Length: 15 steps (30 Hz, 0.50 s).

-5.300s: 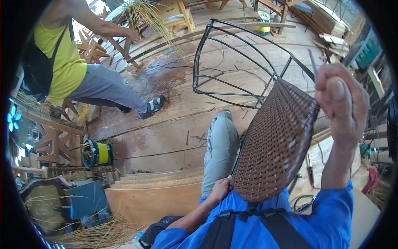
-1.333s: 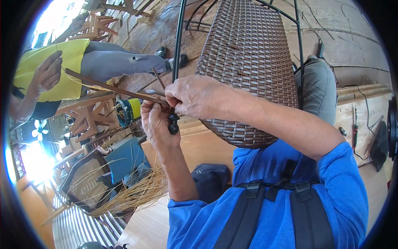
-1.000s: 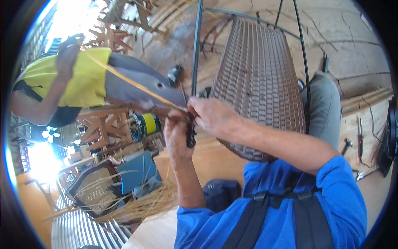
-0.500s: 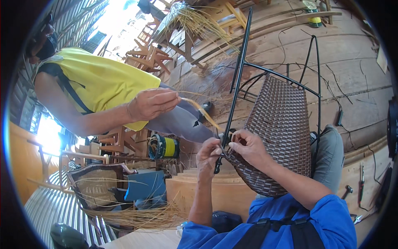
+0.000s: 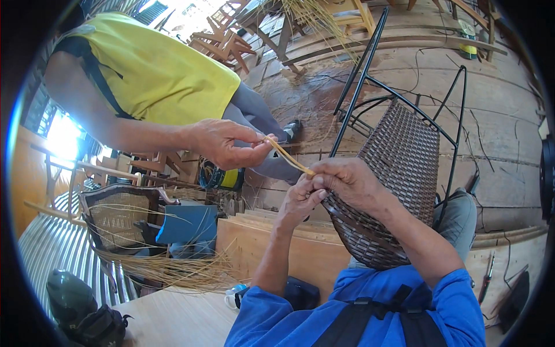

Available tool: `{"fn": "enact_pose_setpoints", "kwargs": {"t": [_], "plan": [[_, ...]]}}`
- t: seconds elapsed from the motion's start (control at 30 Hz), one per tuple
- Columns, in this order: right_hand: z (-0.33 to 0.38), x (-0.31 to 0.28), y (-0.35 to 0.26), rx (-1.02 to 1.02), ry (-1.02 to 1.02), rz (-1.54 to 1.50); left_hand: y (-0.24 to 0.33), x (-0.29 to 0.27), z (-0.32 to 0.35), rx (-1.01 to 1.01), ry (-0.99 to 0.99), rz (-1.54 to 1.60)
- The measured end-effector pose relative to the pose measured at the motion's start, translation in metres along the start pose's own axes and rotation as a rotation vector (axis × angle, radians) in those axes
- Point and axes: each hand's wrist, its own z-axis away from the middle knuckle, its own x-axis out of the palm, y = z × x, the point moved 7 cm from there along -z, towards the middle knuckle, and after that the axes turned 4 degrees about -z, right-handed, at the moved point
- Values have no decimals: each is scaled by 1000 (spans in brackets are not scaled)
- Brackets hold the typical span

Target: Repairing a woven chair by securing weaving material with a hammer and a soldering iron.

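A woven brown chair point(image 5: 399, 150) with a black metal frame lies tilted across my lap. My right hand point(image 5: 347, 179) pinches one end of a pale yellow cane strip point(image 5: 289, 157) above the chair's near left corner. A co-worker's hand point(image 5: 234, 143) grips the other end of the strip, which spans between us. My left hand point(image 5: 300, 202) is closed, its fingertips right against my right fingers beside the woven edge. What those left fingers hold is hidden.
A person in a yellow top point(image 5: 156, 69) stands at the left. Below are a dark chair with a cane back point(image 5: 118, 222), a blue board point(image 5: 186, 224) and loose cane strands point(image 5: 167, 269). Stacked planks point(image 5: 272, 243) lie beside me. A screwdriver-like tool point(image 5: 487, 277) lies at right.
The co-worker's hand has moved down and right, closer to mine. My right hand has left the frame's corner and now pinches the strip. The view has shifted slightly.
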Motion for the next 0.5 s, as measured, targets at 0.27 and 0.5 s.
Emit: {"fn": "enact_pose_setpoints", "kwargs": {"t": [0.27, 0.5], "plan": [[-12, -34, -9, -109, 160, 421, -4, -1, 2, -47, 95, 59], [-2, -35, -10, -122, 157, 487, -2, -5, 7, 6, 151, 197]]}}
